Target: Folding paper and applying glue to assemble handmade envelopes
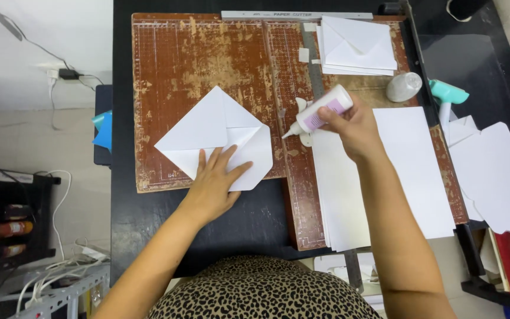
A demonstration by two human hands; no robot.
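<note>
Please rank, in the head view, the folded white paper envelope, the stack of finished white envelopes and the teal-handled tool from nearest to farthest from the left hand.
1. Folded white paper envelope: under the left hand, touching it.
2. Stack of finished white envelopes: upper right on the cutter board.
3. Teal-handled tool: far right, off the board.

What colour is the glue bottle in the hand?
White, with a purple label, seen in the head view: the glue bottle is held in the right hand.
</note>
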